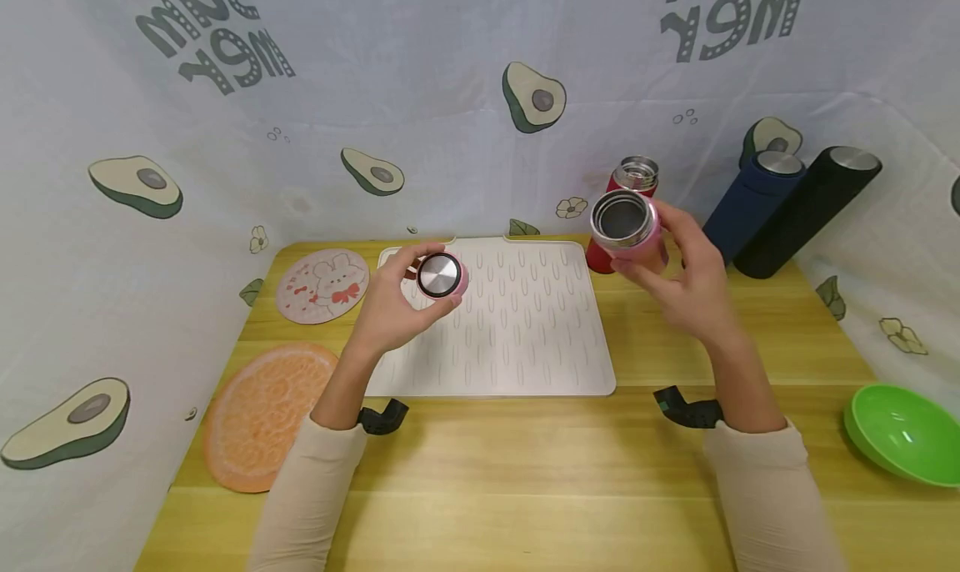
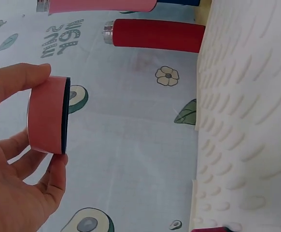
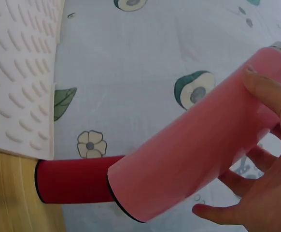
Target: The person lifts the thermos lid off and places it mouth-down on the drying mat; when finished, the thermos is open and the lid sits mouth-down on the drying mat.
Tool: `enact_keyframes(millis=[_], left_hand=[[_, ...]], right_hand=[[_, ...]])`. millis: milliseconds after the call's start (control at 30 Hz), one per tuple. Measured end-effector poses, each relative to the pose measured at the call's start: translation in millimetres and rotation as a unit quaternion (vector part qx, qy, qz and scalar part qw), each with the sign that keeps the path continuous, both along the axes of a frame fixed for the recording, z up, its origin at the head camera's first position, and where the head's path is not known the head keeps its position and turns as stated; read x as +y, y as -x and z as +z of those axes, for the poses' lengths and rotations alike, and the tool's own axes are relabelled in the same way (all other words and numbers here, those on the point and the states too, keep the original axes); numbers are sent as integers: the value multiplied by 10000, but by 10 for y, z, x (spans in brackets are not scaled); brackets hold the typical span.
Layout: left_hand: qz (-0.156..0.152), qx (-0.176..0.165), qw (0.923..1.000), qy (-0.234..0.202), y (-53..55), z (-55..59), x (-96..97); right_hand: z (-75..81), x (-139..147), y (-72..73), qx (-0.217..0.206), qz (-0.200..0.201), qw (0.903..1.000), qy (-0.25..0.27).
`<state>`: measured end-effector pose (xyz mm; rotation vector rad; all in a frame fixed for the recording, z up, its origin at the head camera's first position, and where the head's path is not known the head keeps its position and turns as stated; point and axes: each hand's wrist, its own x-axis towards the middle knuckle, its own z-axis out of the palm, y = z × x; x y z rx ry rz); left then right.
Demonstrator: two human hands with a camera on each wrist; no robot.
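Note:
My left hand (image 1: 393, 305) pinches a pink bottle lid (image 2: 48, 115) with a brushed silver top and a dark rim, held above the white ridged mat (image 1: 525, 330). My right hand (image 1: 686, 280) grips a pink thermos bottle (image 3: 198, 145) near its neck. The bottle has no lid on, so its steel mouth faces the head camera. Just behind it stands a red thermos bottle (image 3: 77, 181), also lidless and partly covered by the pink one in the head view. A dark red object (image 2: 212, 229) shows only as a sliver at the left wrist view's bottom edge.
A navy bottle (image 1: 750, 201) and a black bottle (image 1: 810, 209) stand at the back right. A green bowl (image 1: 903, 434) sits at the right edge. On the left lie a pink rabbit coaster (image 1: 322, 287) and an orange-slice placemat (image 1: 262, 413). Avocado-print cloth hangs behind the table.

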<state>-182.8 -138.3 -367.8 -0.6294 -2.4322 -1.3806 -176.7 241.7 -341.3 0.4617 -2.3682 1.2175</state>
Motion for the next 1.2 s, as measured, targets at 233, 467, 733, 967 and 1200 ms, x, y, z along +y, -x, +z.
enact_keyframes(millis=[233,467,733,967,1200], left_hand=[[274,-644,9947,757,45,-233,-47],[417,-1003,9842,1400,76,-467,-30],[326,-1201,9746,1864,122,-643,19],[235,-1381,9695,2012,126,-739,39],[178,-1328,9701,2023,162,-831,45]], right_hand=[[1,313,208,-1139,-766,9849,1051],[-165,545,484,-1533,-1024,9579,2199],[-410,627,792,-1683,-1127,9357,2888],[-408,551,872,-2077,-1217,9184,3140],[-465,538,961,-2017,-1357,9137,3256]])
